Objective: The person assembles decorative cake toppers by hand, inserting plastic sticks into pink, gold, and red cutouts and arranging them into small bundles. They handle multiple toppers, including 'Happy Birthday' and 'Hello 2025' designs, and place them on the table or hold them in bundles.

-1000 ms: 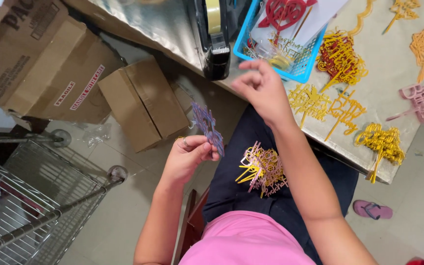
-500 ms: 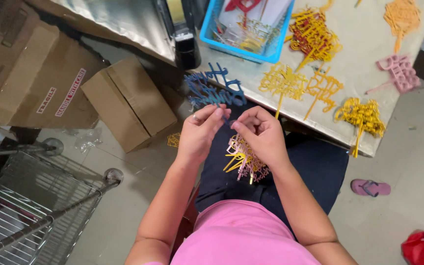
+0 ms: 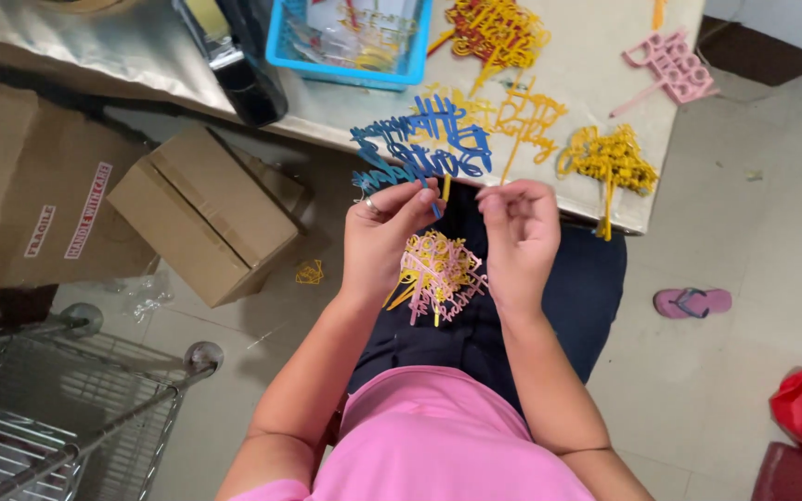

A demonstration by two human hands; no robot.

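- Since the earlier frame both hands have risen a little and drawn apart, and the blue script toppers (image 3: 424,144) now fan out above the left hand (image 3: 384,232).
- The left hand's grip pinches the blue script toppers by their stems, in front of the surface (image 3: 596,56) edge.
- The right hand (image 3: 519,232) is just beside them, its fingertips pressed together; whether it holds a stem I cannot tell.
- A pink and yellow topper pile (image 3: 438,274) lies on the lap below.
- Yellow toppers (image 3: 610,162) and a blue basket (image 3: 350,70) sit on the surface.
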